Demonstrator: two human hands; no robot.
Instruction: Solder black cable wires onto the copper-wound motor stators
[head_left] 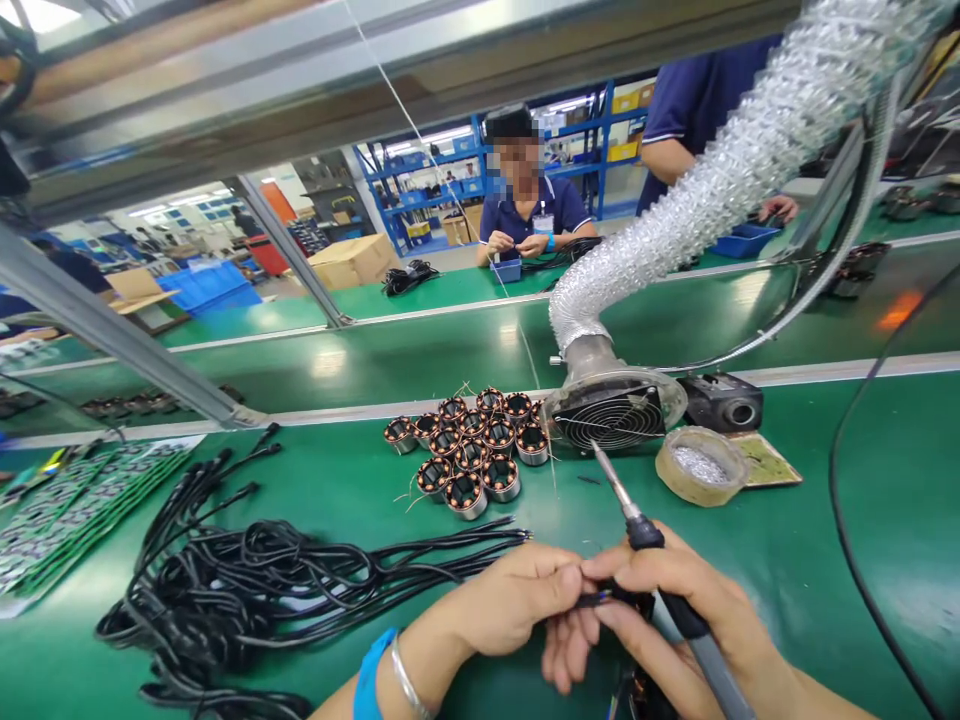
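My left hand (517, 600), with a blue band and a silver bangle at the wrist, pinches a thin black cable end (594, 599) between thumb and fingers. In my right hand (697, 600) is a soldering iron (646, 535), its metal tip pointing up and away toward the fan. The thumb and fingertips of the right hand also meet at the cable end. Below the hands, a dark part with coloured wires (637, 690) is mostly hidden. Left of my left hand lies a bundle of black cables (300, 570), their stripped ends close to the knuckles.
Several copper-wound stators (472, 455) stand beyond my hands. A fume-extractor fan (611, 415) with a foil duct (675, 200) sits behind the iron. Right of it are a round tub of solder wire bits (701, 465) and a black holder (724, 402). Green circuit boards (90, 510) lie left. A co-worker (532, 215) sits opposite.
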